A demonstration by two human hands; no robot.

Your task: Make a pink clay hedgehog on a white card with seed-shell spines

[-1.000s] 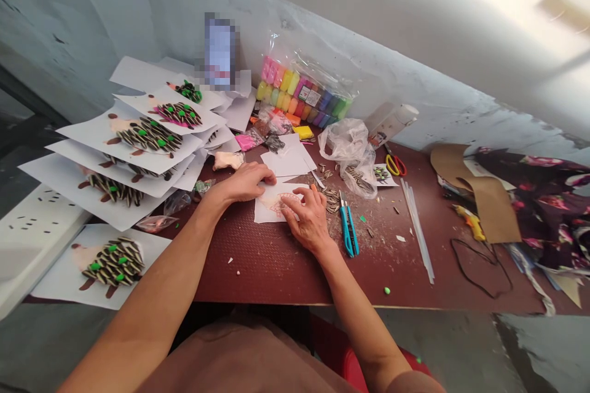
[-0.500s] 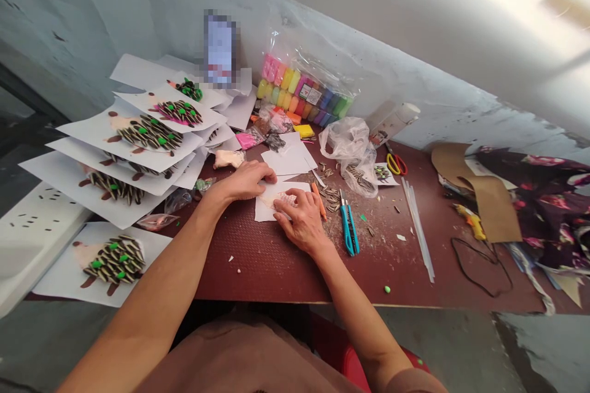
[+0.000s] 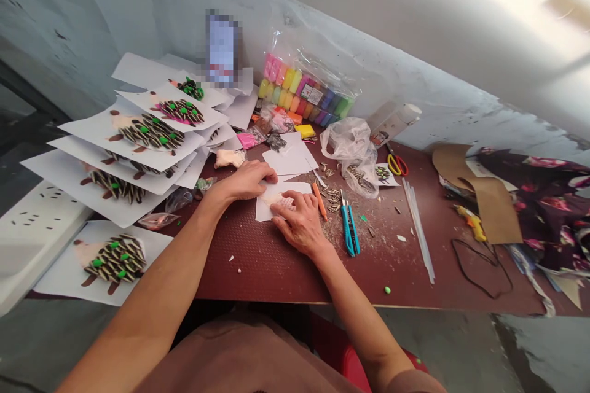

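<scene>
My left hand rests with its fingertips on the upper left edge of a white paper sheet. My right hand lies on the same sheet, its fingers over a pale pink clay shape, which they partly hide. Neither hand visibly grips anything. Just right of my right hand lie an orange-handled tool and a scatter of striped sunflower seeds. Beyond the seeds are two blue craft knives.
Overlapping sheets with seed-covered clay hedgehogs fill the left. A bag of coloured clay and a plastic bag stand at the back. Red-handled scissors, glue sticks, cardboard and floral cloth lie right.
My right hand has slid left and toward me across the sheet, leaving the orange-handled tool fully in view. My left hand has barely moved.
</scene>
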